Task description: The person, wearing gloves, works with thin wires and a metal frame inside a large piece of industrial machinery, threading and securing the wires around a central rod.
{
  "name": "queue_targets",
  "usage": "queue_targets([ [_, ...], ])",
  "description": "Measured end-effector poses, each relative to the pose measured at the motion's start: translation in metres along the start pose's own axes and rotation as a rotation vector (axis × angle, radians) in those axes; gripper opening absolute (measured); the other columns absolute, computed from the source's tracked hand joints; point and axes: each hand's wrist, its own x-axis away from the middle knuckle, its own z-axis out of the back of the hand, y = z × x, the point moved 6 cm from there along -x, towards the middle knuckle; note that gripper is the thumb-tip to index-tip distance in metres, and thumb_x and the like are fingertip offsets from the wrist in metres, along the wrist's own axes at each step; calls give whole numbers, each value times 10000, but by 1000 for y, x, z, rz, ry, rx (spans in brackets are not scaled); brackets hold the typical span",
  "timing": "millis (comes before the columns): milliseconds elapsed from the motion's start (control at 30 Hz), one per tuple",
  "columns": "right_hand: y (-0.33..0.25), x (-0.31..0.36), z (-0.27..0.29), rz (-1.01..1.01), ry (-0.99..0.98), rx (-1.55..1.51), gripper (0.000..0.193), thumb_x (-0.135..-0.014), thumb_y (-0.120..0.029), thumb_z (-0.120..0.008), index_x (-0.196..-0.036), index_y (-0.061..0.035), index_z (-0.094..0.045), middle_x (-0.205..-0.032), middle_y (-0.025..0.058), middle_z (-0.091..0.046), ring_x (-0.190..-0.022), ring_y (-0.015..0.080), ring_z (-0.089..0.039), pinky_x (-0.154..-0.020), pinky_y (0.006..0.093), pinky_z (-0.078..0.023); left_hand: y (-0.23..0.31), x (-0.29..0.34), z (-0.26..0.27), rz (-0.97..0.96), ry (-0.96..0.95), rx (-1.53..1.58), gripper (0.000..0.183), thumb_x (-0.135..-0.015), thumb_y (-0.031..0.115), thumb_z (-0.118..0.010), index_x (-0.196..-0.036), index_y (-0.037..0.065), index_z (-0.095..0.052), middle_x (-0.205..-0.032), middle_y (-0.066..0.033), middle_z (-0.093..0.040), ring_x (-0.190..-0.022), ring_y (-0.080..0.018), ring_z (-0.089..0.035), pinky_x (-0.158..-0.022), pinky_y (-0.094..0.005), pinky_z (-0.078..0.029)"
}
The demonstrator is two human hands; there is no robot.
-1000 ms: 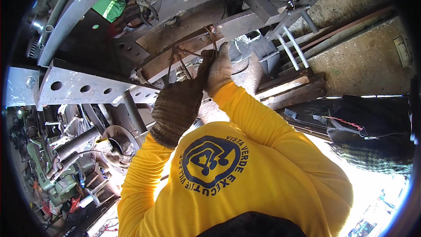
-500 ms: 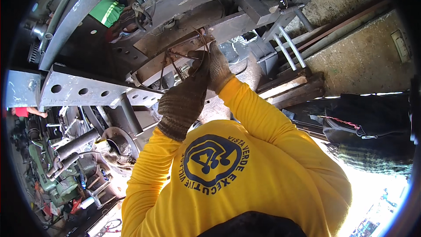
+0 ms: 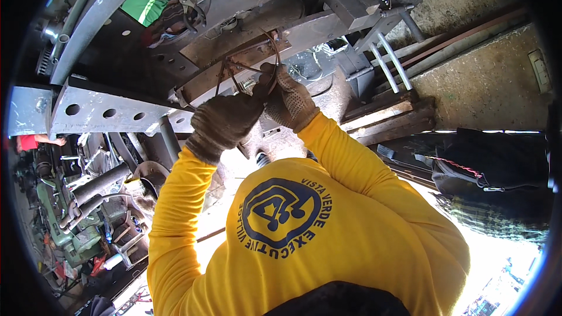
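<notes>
My two gloved hands meet in front of a dark steel frame. My left hand [image 3: 223, 122], in a dark brown knit glove, is closed with its fingertips against the right. My right hand [image 3: 293, 100], in a paler dotted glove, has its fingers curled in a pinch. Between them is the lower end of a thin bent brown rod [image 3: 277, 52], which curves up past the fingers. Other thin rusty rods [image 3: 234, 75] join it on the left, in front of a rusty steel channel [image 3: 205, 85]. The gloves partly hide where the rods meet.
A grey steel beam with round holes [image 3: 123, 114] runs at the left. Two light metal bars [image 3: 391, 61] stand at the right near stacked timber [image 3: 404, 120]. A green machine [image 3: 61, 216] stands lower left, a black bag [image 3: 486, 161] lies right. A person in green [image 3: 145, 6] is beyond the frame.
My left hand has swung left and lower, its forearm moving outward. My right hand has dropped slightly and turned, showing more of the glove's dotted side. The rod stays between the hands.
</notes>
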Motion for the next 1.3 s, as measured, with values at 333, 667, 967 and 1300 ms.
queue_targets([
  [333, -9, 0, -9, -100, -11, 60, 447, -1039, -418, -560, -1259, -30, -586, -1062, 128, -653, -1019, 293, -625, -1007, 441, -496, 16, -10, -3, 259, 14, 173, 537, -959, 215, -575, -1482, 164, -466, -794, -90, -653, -595, -265, -646, -502, -417, -517],
  [667, -10, 4, -9, -105, -27, 166, 498, -1035, -461, -543, -1313, -51, -599, -1163, 110, -665, -1128, 266, -620, -1085, 448, -454, 14, -22, 5, 351, -64, 108, 481, -943, 216, -601, -1416, 151, -547, -875, -71, -663, -738, -262, -668, -668, -420, -556],
  [967, -3, 1, -6, -32, 28, 128, 386, -1045, -383, -567, -1232, -50, -624, -1047, 73, -648, -1042, 223, -618, -995, 396, -502, 5, -14, 9, -35, 298, -41, 491, -816, 219, -710, -1297, 132, -659, -925, -34, -636, -846, -219, -621, -935, -422, -513],
  [1300, -9, -4, -1, -17, -35, 115, 445, -1021, -398, -612, -1232, -7, -611, -1062, 98, -648, -997, 218, -623, -984, 363, -500, 7, -19, 12, -3, 203, -107, 468, -866, 243, -615, -1322, 138, -611, -922, 13, -579, -831, -185, -586, -762, -368, -489],
])
